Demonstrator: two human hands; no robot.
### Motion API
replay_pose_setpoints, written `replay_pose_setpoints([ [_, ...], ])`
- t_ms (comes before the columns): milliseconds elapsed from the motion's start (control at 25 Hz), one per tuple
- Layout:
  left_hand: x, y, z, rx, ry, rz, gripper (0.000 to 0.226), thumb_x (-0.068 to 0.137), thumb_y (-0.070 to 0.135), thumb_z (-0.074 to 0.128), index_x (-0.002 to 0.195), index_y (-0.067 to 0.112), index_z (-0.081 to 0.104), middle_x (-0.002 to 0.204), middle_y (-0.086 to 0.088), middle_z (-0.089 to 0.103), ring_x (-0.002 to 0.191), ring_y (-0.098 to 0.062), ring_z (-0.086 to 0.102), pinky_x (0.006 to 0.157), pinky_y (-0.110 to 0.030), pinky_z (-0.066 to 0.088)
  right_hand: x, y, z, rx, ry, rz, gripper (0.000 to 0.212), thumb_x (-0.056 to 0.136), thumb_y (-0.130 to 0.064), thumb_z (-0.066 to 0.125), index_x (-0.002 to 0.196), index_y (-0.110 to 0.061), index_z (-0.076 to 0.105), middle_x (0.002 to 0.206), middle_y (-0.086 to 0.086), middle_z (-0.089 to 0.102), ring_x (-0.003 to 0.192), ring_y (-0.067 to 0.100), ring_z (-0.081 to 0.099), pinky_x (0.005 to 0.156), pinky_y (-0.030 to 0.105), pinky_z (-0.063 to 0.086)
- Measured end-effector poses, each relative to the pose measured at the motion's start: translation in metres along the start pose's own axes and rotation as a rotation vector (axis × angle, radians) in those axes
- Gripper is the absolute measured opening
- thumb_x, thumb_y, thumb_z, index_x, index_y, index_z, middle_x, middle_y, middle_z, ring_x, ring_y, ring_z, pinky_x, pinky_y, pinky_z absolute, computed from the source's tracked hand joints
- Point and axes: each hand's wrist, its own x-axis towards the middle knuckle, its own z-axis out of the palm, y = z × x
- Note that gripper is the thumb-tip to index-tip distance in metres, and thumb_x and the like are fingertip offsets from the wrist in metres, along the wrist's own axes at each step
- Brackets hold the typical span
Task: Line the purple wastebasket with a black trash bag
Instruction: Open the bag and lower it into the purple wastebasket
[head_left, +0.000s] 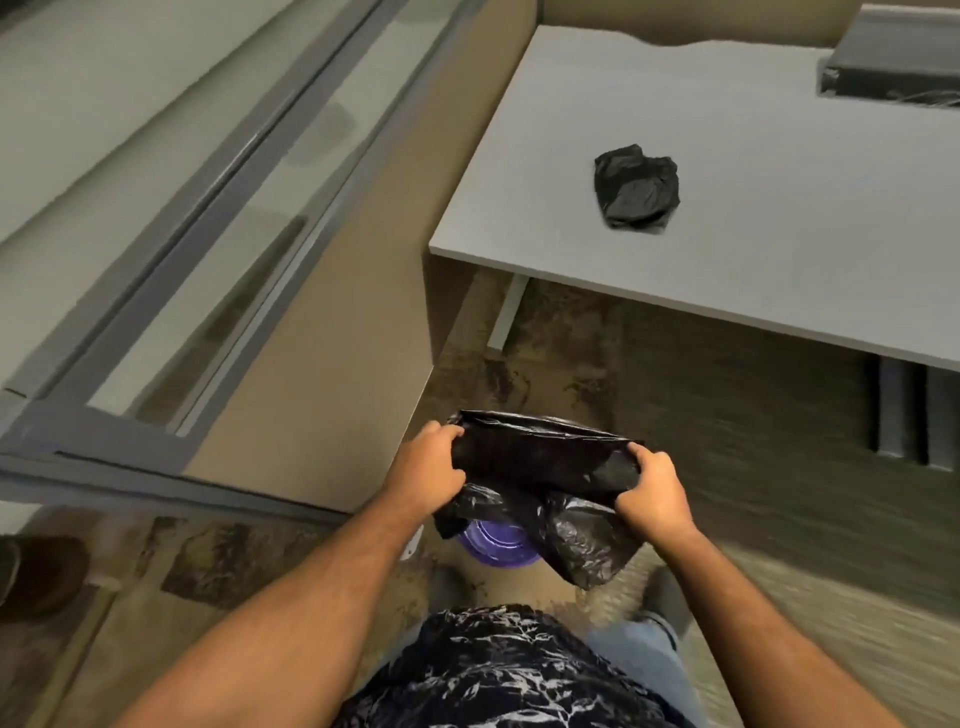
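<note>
A black trash bag (540, 467) is stretched between both hands above the floor, its mouth pulled apart. My left hand (428, 465) grips its left edge and my right hand (652, 493) grips its right edge. The bag's lower part hangs crumpled below. Beneath it stands the purple wastebasket (493, 543), seen from above and mostly hidden by the bag; only part of its rim and inside show.
A grey desk (779, 156) stands ahead on the right with a second crumpled black bag (636, 187) on it. A glass partition with a grey frame (156, 260) runs along the left. My feet stand on patterned carpet beside the basket.
</note>
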Motion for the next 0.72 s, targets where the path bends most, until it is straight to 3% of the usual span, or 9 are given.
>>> replay_pose_setpoints([
  [160, -0.002, -0.027, 0.027, -0.018, -0.108, 0.020, 0.083, 0.079, 0.009, 0.072, 0.157, 0.024, 0.045, 0.144, -0.001, 0.055, 0.127, -0.027, 0.063, 0.105, -0.039, 0.053, -0.020, 0.014, 0.028, -0.014, 0.039, 0.104, 0.086, 0.074, 0.006, 0.066, 0.156, -0.006, 0.048, 0.134, 0.018, 0.055, 0.123, 0.040, 0.063, 0.105, 0.039, 0.050],
  [360, 0.004, -0.050, 0.074, -0.019, -0.168, -0.043, 0.085, 0.081, 0.014, 0.077, 0.158, 0.023, 0.042, 0.142, 0.000, 0.057, 0.123, -0.025, 0.065, 0.102, -0.039, 0.054, -0.012, 0.054, 0.054, -0.028, 0.040, 0.151, 0.083, 0.069, 0.013, 0.066, 0.150, -0.001, 0.055, 0.134, 0.025, 0.059, 0.126, 0.042, 0.061, 0.108, 0.037, 0.046],
  [560, 0.043, -0.078, 0.137, 0.035, -0.171, -0.073, 0.082, 0.083, 0.017, 0.080, 0.155, 0.029, 0.043, 0.139, 0.000, 0.062, 0.121, -0.025, 0.066, 0.098, -0.041, 0.056, 0.043, 0.104, 0.089, -0.038, -0.016, 0.125, 0.079, 0.070, 0.005, 0.072, 0.144, -0.018, 0.057, 0.130, 0.011, 0.069, 0.119, 0.032, 0.067, 0.097, 0.036, 0.053],
  [720, 0.101, -0.115, 0.186, 0.067, -0.177, -0.095, 0.081, 0.084, 0.017, 0.076, 0.155, 0.034, 0.039, 0.140, -0.002, 0.063, 0.121, -0.029, 0.068, 0.097, -0.043, 0.057, 0.117, 0.135, 0.137, -0.093, -0.155, 0.085, 0.081, 0.072, -0.001, 0.069, 0.142, -0.037, 0.046, 0.112, -0.002, 0.073, 0.101, 0.030, 0.073, 0.077, 0.033, 0.051],
])
